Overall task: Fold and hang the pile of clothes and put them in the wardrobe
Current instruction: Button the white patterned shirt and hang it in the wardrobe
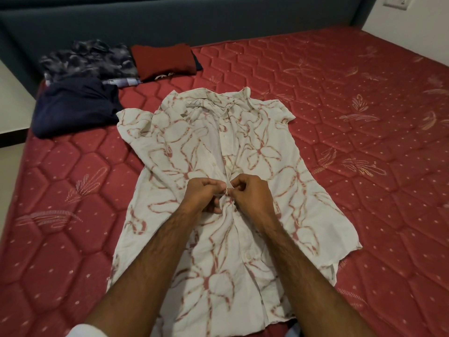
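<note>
A white short-sleeved shirt (262,152) with a red flower print lies face up on the red mattress (364,166), collar at the far end. Its front is closed below my hands and gapes open above them. My left hand (202,194) and my right hand (250,193) meet at the shirt's button strip near its middle. Each hand pinches the fabric edge there with curled fingers. The button itself is hidden between my fingertips.
At the far left of the mattress lie a dark navy garment (75,105), a grey patterned garment (87,59) and a folded red garment (162,60). A dark blue headboard (170,20) runs along the far edge. A wall socket (396,2) sits top right.
</note>
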The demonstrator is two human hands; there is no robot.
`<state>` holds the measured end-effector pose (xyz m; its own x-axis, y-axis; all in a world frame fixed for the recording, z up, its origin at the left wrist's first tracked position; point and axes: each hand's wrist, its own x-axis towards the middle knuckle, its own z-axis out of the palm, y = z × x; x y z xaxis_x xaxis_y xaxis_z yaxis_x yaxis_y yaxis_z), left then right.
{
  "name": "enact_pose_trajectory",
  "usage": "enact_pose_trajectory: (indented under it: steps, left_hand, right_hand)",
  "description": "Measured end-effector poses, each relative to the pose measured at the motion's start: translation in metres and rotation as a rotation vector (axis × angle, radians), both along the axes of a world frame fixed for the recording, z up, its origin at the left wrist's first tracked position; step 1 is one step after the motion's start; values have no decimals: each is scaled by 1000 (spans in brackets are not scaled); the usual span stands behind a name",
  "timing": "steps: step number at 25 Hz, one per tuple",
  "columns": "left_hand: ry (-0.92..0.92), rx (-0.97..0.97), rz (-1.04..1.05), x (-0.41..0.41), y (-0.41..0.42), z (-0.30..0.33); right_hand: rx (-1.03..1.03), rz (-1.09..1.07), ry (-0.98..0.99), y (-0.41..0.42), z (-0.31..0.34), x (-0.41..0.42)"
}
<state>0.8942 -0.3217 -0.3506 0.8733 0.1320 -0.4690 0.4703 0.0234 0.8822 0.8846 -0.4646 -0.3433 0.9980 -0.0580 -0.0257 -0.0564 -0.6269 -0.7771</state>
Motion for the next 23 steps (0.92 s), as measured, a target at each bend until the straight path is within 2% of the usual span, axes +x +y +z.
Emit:
enact_pose_trajectory:
  steps: [5,9,13,23]
  left_hand:
    - [-24,13,49,-3,-6,0]
    - [-26,16,69,-3,-6,0]
    - [-28,-27,71,-6,-6,4]
    - [-70,118,67,-3,-8,-8]
  right_hand:
    - [191,56,97,-9,10,-3]
    - [233,78,118,-15,7,2]
    - [199,-3,25,-3,-4,0]
    - [141,-21,12,-1,-13,4]
